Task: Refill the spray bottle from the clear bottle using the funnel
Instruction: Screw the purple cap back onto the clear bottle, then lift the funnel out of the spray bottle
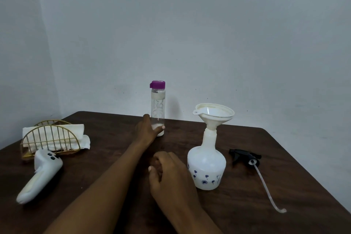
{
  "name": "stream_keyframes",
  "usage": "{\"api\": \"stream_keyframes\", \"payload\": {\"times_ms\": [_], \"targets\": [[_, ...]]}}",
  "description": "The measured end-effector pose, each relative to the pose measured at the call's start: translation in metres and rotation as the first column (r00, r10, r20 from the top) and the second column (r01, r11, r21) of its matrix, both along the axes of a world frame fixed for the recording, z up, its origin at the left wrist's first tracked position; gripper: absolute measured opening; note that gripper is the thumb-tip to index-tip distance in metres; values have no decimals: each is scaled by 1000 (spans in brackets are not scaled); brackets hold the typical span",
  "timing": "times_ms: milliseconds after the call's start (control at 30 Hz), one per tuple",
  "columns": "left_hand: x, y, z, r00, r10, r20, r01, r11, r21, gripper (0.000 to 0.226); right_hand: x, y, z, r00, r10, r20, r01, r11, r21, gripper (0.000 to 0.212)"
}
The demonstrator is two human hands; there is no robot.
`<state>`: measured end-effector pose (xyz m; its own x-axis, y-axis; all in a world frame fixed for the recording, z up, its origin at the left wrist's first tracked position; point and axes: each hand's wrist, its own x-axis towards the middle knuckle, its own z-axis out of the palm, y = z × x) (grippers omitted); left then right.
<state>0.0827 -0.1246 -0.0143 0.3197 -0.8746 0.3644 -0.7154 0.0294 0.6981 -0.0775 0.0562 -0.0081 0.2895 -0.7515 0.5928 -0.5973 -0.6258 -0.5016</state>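
Two preparations are complete: the funnel (213,113) sits in the spray bottle (207,165), trigger head (245,156) removed. Left hand (147,129) grips the capped clear bottle (158,108); right hand (167,173) rests loosely curled, empty. Uncapping and pouring remain.

Single head view, high at near edge of table (284,157), facing forward and down toward far wall (209,34). Close range; forearms enter from bottom. No second view.

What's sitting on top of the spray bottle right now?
A white funnel stands in the neck of the spray bottle, bowl empty. Its spout is hidden inside the neck. The black spray head lies apart on the table.
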Motion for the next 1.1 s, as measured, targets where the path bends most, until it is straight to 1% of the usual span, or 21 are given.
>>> {"api": "stream_keyframes", "payload": {"times_ms": [67,167,200,233,300,400,467,533,567,633,700,733,767,800,833,867,900,967,1033,1100], "targets": [[4,7,-2,1000,12,-1,-12,1000,24,63,-3,2,5,1000,7,10,-6,998,-59,18],[4,23,-2,998,60,-21,-59,997,43,79,-7,2,11,1000,10,25,-5,987,-162,14],[2,30,0,997,69,-34,-68,997,42,80,-9,2,12,1000,6,25,-1,981,-192,15],[-2,38,3,996,69,-58,-67,997,33,75,-12,2,13,1000,-1,29,7,975,-221,17],[-9,54,12,994,55,-95,-57,998,-10,58,-17,2,18,995,-26,92,53,951,-305,22],[-27,83,24,996,13,-93,-20,997,-78,31,-37,7,36,948,-12,319,164,876,-454,31],[-42,102,28,991,-56,-121,44,994,-97,20,-56,10,52,894,33,446,223,832,-508,36],[-57,117,33,985,-125,-115,112,987,-114,19,-77,9,68,821,44,569,307,806,-506,39],[-63,123,35,983,-147,-108,133,983,-127,19,-87,6,74,777,22,630,365,799,-478,40],[-72,131,38,979,-178,-99,161,974,-158,21,-104,-2,81,676,-71,733,483,794,-369,42],[-77,137,36,974,-205,-95,187,967,-171,22,-118,-12,80,613,-215,760,564,793,-231,41],[-79,140,33,971,-221,-92,203,964,-171,23,-124,-18,77,606,-304,735,588,793,-157,39],[-80,140,29,967,-238,-93,220,961,-170,23,-130,-24,74,615,-406,676,608,790,-79,36],[-81,141,25,963,-253,-96,236,958,-163,24,-136,-29,70,635,-516,575,630,777,3,31],[-81,142,21,959,-267,-93,251,956,-155,24,-143,-34,66,658,-612,438,653,754,73,24],[-81,143,19,957,-279,-77,266,953,-147,24,-148,-38,62,679,-675,290,673,729,121,18],[-82,144,17,954,-293,-55,283,948,-144,24,-153,-42,57,694,-705,146,689,709,150,15],[-81,144,15,946,-322,-20,315,936,-155,23,-158,-48,50,699,-710,-88,711,677,189,20],[-81,143,15,941,-337,7,334,929,-159,23,-160,-52,43,692,-678,-249,722,646,249,32],[-80,140,11,936,-349,47,352,925,-145,26,-163,-59,33,694,-626,-356,719,624,306,40]]}}
